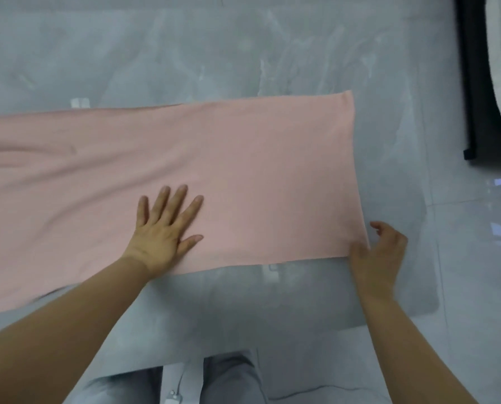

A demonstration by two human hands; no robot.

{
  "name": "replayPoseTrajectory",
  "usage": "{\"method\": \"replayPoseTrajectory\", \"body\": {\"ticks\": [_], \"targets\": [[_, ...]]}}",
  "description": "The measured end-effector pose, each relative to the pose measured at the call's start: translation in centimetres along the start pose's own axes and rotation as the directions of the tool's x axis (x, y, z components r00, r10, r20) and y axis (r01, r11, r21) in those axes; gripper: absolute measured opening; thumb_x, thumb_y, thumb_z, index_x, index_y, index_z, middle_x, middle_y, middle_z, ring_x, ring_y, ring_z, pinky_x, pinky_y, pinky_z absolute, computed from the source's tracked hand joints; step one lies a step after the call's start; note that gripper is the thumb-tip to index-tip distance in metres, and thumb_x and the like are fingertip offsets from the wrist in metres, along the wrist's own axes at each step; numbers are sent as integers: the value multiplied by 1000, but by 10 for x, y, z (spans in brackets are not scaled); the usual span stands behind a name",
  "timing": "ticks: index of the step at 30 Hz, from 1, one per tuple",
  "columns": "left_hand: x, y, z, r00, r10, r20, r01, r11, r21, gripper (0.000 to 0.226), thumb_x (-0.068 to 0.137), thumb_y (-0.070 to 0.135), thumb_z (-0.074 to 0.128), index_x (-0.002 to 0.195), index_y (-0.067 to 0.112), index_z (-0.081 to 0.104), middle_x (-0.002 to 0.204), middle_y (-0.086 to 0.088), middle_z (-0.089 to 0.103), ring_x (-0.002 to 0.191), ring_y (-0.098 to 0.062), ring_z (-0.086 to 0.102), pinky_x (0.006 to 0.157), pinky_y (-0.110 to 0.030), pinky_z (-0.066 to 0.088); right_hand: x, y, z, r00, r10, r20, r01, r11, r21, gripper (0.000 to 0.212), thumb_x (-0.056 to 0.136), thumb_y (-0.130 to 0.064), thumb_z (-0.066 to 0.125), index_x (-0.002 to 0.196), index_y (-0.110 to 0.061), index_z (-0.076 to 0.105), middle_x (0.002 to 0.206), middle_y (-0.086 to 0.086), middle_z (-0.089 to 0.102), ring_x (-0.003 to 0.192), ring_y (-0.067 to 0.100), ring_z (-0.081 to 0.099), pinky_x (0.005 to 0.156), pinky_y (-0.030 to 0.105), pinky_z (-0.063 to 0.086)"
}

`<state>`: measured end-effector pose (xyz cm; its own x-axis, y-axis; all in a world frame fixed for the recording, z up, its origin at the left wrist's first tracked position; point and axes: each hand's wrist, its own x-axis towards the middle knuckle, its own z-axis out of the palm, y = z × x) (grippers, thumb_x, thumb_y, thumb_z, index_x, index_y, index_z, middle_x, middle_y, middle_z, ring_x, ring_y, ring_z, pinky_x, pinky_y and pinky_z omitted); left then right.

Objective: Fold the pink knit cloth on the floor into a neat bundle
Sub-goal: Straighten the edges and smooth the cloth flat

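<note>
The pink knit cloth [243, 158] lies flat on the floor as a long band, running from the left edge of view to a straight right end near the middle right. My left hand [164, 228] presses flat on it near its front edge, fingers spread and straight. My right hand [380, 252] is at the cloth's near right corner, thumb on the fabric and fingers curled beside the edge, pinching that corner. A few soft wrinkles show on the cloth's left part.
The glossy grey tiled floor [272, 48] surrounds the cloth. A dark object with a whitish fabric [482, 83] stands at the right rear. My grey-trousered knees [202, 380] are at the bottom, just in front of the cloth.
</note>
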<state>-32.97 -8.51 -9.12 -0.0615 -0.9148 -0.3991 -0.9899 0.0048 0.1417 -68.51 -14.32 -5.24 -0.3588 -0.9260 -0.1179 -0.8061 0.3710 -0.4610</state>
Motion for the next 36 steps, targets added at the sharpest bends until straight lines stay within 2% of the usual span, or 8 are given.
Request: {"method": "replayPoseTrajectory", "body": {"ticks": [2, 4, 8, 13, 22, 26, 30, 36], "targets": [[-8, -26, -3, 981, -193, -18, 192, 980, -58, 75, 77, 72, 3, 140, 37, -15, 155, 5, -4, 143, -23, -11, 99, -31, -34, -17, -41, 22, 948, -307, 84, 309, 951, -11, 46, 67, -16, 51, 112, -5, 52, 110, 25, 55, 106, 33, 44, 91, 40, 32], [-18, -56, -7, 957, -290, -26, 287, 955, -75, 79, 73, 69, 3, 141, 33, -13, 156, 6, -7, 144, -24, -10, 93, -29, -39, -42, -81, 50, 808, -530, 258, 543, 839, 22, 49, 72, -26, 47, 119, -14, 47, 120, 22, 56, 114, 27, 39, 97, 38, 26], [-38, -125, -24, 941, -338, -9, 335, 938, -91, 73, 79, 63, 9, 145, 32, 0, 158, 3, -1, 144, -24, -2, 103, -36, -31, -94, -132, 96, 556, -546, 626, 691, 723, 17, 60, 82, -51, 31, 138, -34, 17, 152, 9, 23, 138, 28, 19, 111, 37, 3], [-53, -228, -54, 932, -357, -58, 345, 926, -154, 59, 95, 39, 30, 146, 21, 9, 155, -5, 18, 142, -28, 17, 112, -51, -2, -116, -174, 128, 614, -543, 573, 717, 688, -115, 60, 82, -55, 32, 136, -29, 26, 144, 15, 38, 130, 32, 31, 108, 49, 20], [-25, -329, -73, 923, -302, -239, 233, 932, -277, 38, 91, 6, 43, 128, 8, 49, 136, -15, 50, 131, -36, 38, 109, -50, 21, -94, -323, 199, 537, -662, 523, 762, 647, 37, 53, 87, -36, 31, 130, -10, 47, 139, 16, 46, 127, 38, 40, 107, 48, 24], [-21, -353, -78, 963, -186, -196, 116, 940, -320, 23, 84, 9, 54, 104, 5, 64, 106, -20, 65, 97, -41, 59, 90, -48, 45, -80, -370, 222, 579, -619, 530, 727, 687, 9, 40, 92, -19, 47, 130, -10, 46, 133, 17, 51, 123, 37, 40, 107, 42, 24], [-18, -368, -81, 966, -206, -155, 147, 934, -325, 30, 75, 22, 73, 100, 7, 64, 98, -17, 65, 97, -39, 56, 89, -45, 39, -73, -392, 232, 610, -579, 541, 725, 683, -88, 24, 86, -30, 58, 105, -16, 60, 107, 10, 59, 107, 34, 42, 97, 36, 22], [-4, -359, -94, 997, -78, -22, 52, 823, -565, 44, 72, 54, 60, 93, 16, 69, 90, -1, 58, 92, -25, 51, 85, -30, 36, -66, -400, 232, 714, -543, 442, 569, 818, 87, 19, 85, -32, 61, 91, -14, 63, 82, 0, 61, 89, 19, 43, 101, 35, 20]]}}
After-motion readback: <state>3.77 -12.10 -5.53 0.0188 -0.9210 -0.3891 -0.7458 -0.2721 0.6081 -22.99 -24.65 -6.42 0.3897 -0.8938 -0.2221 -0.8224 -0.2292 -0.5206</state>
